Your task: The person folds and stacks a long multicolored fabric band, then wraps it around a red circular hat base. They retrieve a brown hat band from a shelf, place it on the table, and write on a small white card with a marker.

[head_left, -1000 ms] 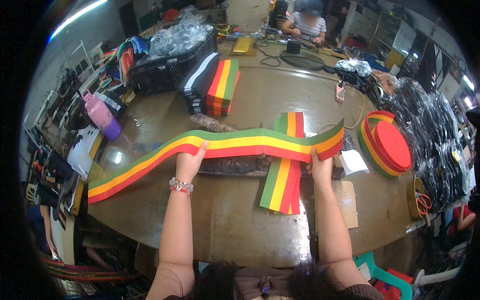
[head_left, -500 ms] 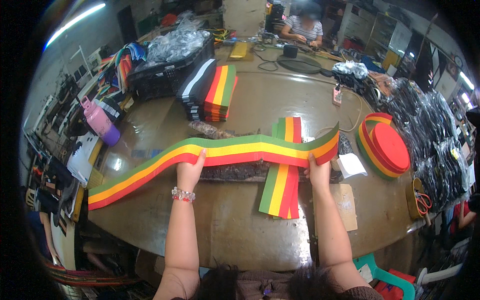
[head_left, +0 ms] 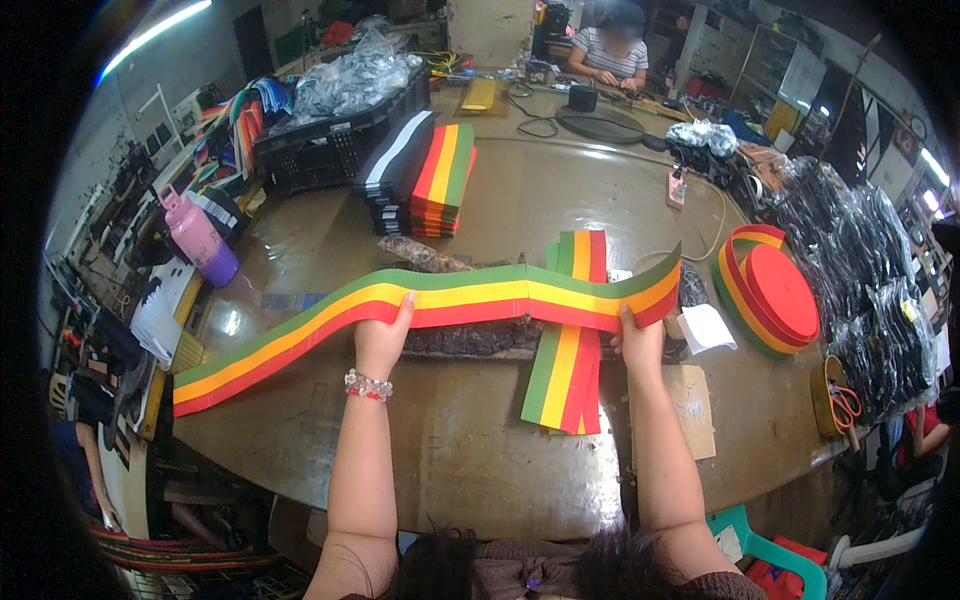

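A long green, yellow and red striped webbing strap (head_left: 460, 297) stretches across in front of me, its left end drooping to the table's left edge. My left hand (head_left: 383, 335) grips its lower edge left of centre, thumb on the front and the other fingers hidden behind. Near the strap's right end, my right hand (head_left: 636, 338) pinches it the same way; the tip curls upward past the thumb. Beneath the strap, several cut striped pieces (head_left: 560, 380) lie lengthwise on the table. A dark, rough-surfaced bar (head_left: 470, 342) is partly covered by strap and hands.
A striped webbing roll (head_left: 783, 295) stands at right, near orange-handled scissors (head_left: 846, 400). Stacks of black-and-white straps (head_left: 398, 160) and striped straps (head_left: 443, 175) sit farther back, beside a black crate (head_left: 310, 160). A pink-purple bottle (head_left: 200, 240) is at left. Across the table, a person (head_left: 610, 55) sits.
Both hands keep their hold on the strap, which has barely shifted. The whole view has moved slightly.
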A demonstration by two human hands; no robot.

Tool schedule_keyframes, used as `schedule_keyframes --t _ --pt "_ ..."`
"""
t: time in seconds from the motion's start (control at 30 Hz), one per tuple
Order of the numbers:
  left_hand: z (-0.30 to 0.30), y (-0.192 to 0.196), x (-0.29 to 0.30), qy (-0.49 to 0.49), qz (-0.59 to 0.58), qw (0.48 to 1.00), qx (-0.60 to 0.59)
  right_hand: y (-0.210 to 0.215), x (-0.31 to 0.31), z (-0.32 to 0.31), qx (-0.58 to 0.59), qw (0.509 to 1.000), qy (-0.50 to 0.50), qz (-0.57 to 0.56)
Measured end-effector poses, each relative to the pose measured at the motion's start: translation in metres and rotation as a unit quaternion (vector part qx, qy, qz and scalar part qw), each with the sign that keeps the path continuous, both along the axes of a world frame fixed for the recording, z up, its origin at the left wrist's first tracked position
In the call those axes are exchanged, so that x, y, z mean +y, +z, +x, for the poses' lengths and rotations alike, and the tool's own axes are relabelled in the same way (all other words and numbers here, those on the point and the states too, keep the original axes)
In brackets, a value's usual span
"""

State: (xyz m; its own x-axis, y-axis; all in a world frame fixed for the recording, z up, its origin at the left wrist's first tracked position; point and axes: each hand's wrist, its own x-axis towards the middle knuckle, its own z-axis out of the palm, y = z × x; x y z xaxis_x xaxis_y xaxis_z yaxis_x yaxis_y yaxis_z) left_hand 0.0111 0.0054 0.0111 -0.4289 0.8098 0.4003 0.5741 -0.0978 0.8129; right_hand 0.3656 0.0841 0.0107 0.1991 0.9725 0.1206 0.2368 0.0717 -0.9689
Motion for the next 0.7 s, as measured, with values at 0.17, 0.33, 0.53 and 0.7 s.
schedule_keyframes --t 0.17,0.33,0.53,0.7 --pt "0.000 0.001 0.000 0.002 0.006 1.000 -0.005 -0.002 0.002 -0.002 0.030 0.999 -0.026 0.016" --pt "-0.003 -0.001 0.000 0.052 0.086 0.991 -0.086 0.065 -0.023 0.004 0.087 0.995 -0.029 0.046" --pt "-0.009 -0.003 0.000 0.069 0.151 0.956 -0.243 0.137 -0.031 0.035 0.000 0.991 0.135 0.009" --pt "-0.011 -0.007 -0.002 0.058 0.149 0.956 -0.244 0.068 0.006 -0.003 -0.142 0.923 0.263 -0.242"
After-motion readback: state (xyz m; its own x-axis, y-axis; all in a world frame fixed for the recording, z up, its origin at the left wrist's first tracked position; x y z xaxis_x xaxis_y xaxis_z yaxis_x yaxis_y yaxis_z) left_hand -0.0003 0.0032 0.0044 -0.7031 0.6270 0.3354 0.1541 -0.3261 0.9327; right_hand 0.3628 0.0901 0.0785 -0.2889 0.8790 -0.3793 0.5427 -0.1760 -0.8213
